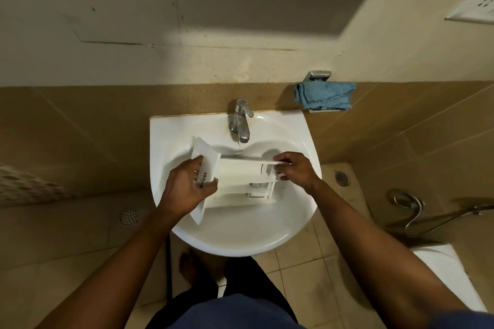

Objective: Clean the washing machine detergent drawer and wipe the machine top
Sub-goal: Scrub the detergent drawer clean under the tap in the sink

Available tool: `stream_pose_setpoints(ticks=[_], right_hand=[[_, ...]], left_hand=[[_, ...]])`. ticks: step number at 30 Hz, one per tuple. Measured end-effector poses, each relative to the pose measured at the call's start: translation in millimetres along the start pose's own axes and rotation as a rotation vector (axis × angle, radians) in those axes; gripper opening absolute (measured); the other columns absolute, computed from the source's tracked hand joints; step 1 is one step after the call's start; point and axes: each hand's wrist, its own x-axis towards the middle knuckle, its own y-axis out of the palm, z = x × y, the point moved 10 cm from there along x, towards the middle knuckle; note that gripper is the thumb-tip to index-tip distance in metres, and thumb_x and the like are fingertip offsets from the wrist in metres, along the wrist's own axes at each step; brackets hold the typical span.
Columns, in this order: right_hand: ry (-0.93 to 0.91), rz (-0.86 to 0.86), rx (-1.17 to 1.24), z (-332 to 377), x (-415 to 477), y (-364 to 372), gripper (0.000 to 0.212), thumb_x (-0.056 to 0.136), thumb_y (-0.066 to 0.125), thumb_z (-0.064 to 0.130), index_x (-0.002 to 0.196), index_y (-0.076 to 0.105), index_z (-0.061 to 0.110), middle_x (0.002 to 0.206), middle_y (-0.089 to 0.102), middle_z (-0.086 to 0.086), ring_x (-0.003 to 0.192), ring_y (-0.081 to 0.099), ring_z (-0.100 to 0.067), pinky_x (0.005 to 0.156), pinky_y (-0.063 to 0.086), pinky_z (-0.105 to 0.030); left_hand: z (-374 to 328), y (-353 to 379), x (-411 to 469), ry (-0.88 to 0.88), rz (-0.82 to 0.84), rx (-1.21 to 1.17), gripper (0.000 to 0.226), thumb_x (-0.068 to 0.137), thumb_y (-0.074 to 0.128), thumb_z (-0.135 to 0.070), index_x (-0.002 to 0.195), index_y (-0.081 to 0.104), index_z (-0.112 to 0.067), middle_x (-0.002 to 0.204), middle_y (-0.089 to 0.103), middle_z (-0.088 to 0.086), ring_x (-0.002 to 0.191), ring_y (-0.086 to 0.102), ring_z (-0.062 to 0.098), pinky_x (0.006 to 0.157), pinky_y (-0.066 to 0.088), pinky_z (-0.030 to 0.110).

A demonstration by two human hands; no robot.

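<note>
Where the left fingers curl over the top edge of the drawer's front panel, the thumb closes on the near side, so the panel is clamped between them. Fingers close together, not spread. Left hand back-up toward the camera, wrist bent slightly inward.

Right fingers bunched at the opposite end of the drawer, tips pinching its far rear edge; thumb position partly hidden, cannot tell exactly. Right hand knuckles up, wrist nearly straight.

Drawer: white plastic, held lengthwise left to right between both hands, front panel at left and tilted. It sits above the bowl of the sink, just below and in front of the tap. Whether it touches the bowl cannot be told. Pale streak under the spout, possibly water; not certain.

Both forearms come in from the lower corners, angled toward each other, elbows out of frame.

Blue cloth draped on a wall holder, right of the tap, apart from the sink. Tiled wall and floor around; bare foot under the sink rim.
</note>
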Motion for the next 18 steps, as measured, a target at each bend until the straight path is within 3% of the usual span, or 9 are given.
stream_pose_setpoints(ticks=[2, 4, 6, 8, 11, 14, 18], right_hand=[[-0.086, -0.056, -0.162, 21, 10, 0, 0.027, 0.084, 0.072, 0.004, 0.105, 0.08, 0.017, 0.115, 0.075, -0.002, 0.107, 0.068, -0.018, 0.1, 0.054, -0.032], [-0.171, -0.145, -0.15, 50, 15, 3, 0.027, 0.083, 0.066, 0.003, 0.099, 0.082, 0.018, 0.11, 0.077, 0.001, 0.105, 0.068, -0.014, 0.1, 0.052, -0.028], [-0.132, -0.136, 0.119, 69, 21, 16, 0.023, 0.087, 0.062, 0.0, 0.094, 0.082, 0.01, 0.098, 0.079, -0.005, 0.094, 0.072, -0.02, 0.088, 0.058, -0.032], [0.037, 0.006, 0.573, 77, 25, 48, 0.017, 0.094, 0.057, 0.001, 0.092, 0.073, -0.004, 0.087, 0.073, -0.019, 0.08, 0.072, -0.033, 0.074, 0.062, -0.037], [0.283, 0.228, 1.06, 87, 21, 93, 0.032, 0.106, 0.044, 0.016, 0.1, 0.062, -0.009, 0.093, 0.07, -0.025, 0.076, 0.075, -0.039, 0.073, 0.065, -0.042], [0.367, 0.353, 1.205, 101, 20, 115, 0.04, 0.107, 0.03, 0.013, 0.106, 0.059, -0.015, 0.087, 0.072, -0.025, 0.075, 0.076, -0.04, 0.08, 0.063, -0.047], [0.411, 0.384, 1.158, 110, 17, 120, 0.046, 0.106, 0.025, 0.011, 0.095, 0.062, -0.012, 0.079, 0.072, -0.023, 0.069, 0.076, -0.038, 0.06, 0.065, -0.042]], left_hand=[[6, 4, 7, -0.063, 0.012, 0.03, 0.073, 0.066, 0.065, -0.06, 0.11, 0.066, -0.002, 0.092, 0.068, 0.006, 0.079, 0.062, 0.022, 0.072, 0.053, 0.033], [12, 6, 12, -0.11, 0.001, 0.043, 0.065, 0.068, 0.066, -0.056, 0.103, 0.064, -0.002, 0.088, 0.067, 0.007, 0.077, 0.064, 0.024, 0.073, 0.057, 0.039], [15, 6, 17, -0.122, -0.021, 0.051, 0.053, 0.069, 0.067, -0.056, 0.089, 0.06, -0.009, 0.08, 0.065, 0.004, 0.071, 0.063, 0.021, 0.068, 0.057, 0.041], [17, 6, 22, -0.141, -0.036, 0.045, 0.049, 0.071, 0.069, -0.056, 0.086, 0.059, -0.011, 0.079, 0.066, 0.004, 0.07, 0.065, 0.019, 0.066, 0.058, 0.041], [19, 5, 27, -0.172, -0.037, 0.038, 0.056, 0.071, 0.069, -0.059, 0.094, 0.064, -0.008, 0.084, 0.07, 0.006, 0.074, 0.068, 0.021, 0.069, 0.06, 0.044], [21, 7, 30, -0.182, -0.036, 0.023, 0.055, 0.072, 0.072, -0.06, 0.095, 0.066, -0.011, 0.084, 0.071, 0.003, 0.075, 0.068, 0.018, 0.07, 0.06, 0.044], [24, 10, 31, -0.182, -0.035, -0.006, 0.055, 0.072, 0.072, -0.067, 0.096, 0.068, -0.018, 0.081, 0.071, -0.003, 0.073, 0.068, 0.013, 0.068, 0.059, 0.042]])
